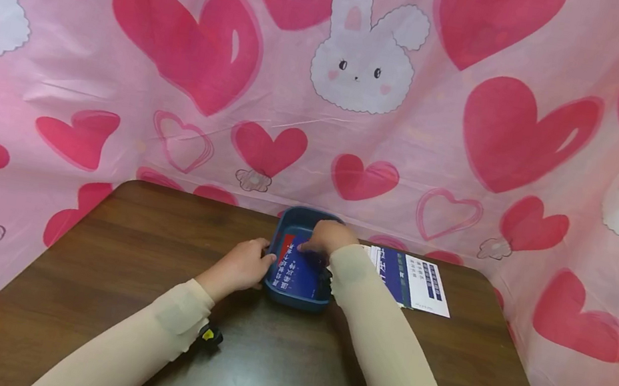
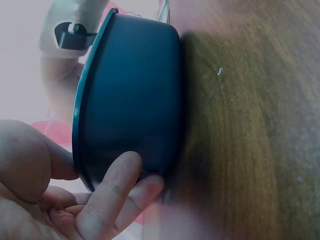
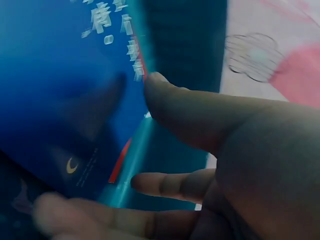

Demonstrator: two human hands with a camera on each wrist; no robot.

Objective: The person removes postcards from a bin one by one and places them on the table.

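dark blue tub (image 1: 293, 298) on wooden table (image 1: 111, 256), near its far edge; left hand (image 1: 239, 268) grips the tub's left wall, fingers curled against it; right hand (image 1: 329, 237) reaches inside the tub, pinching the blue card (image 1: 299, 272); stack of cards (image 1: 411, 280) lies just right of the tub.

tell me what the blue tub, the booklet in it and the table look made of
Blue tub: probably plastic, smooth matte wall with a moulded rim. Blue booklet: glossy printed paper, it bends under the right hand. Table: dark wood or wood-look laminate, grain lines and a slight sheen.
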